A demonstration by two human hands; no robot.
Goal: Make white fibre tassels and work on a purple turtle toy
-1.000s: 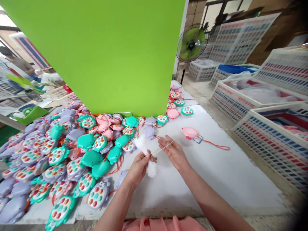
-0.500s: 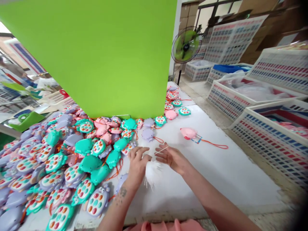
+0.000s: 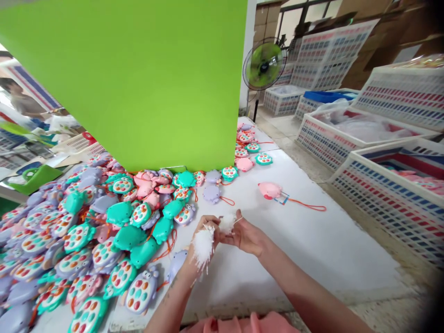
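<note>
My left hand (image 3: 203, 226) is closed around a white tuft of thin plastic strands (image 3: 203, 246) that hangs below the fist. My right hand (image 3: 244, 235) pinches a smaller white tuft (image 3: 227, 223) and a thin pale strand, right against the left hand. Both hands hover over the white table (image 3: 312, 240). A big heap of teal, purple and pink toy animals with coloured buttons (image 3: 118, 217) lies just left of my hands. One pink toy with an orange cord (image 3: 269, 190) lies alone beyond my right hand.
A large green panel (image 3: 138, 78) stands behind the heap. White slatted crates (image 3: 388, 185) line the floor on the right, and a green fan (image 3: 264, 64) stands at the back. A person (image 3: 19, 99) is at the far left.
My hands have come together and turned. The white bundle, dropped to the table half a second ago, is back in my left fist, and my right hand now pinches a small tuft.
</note>
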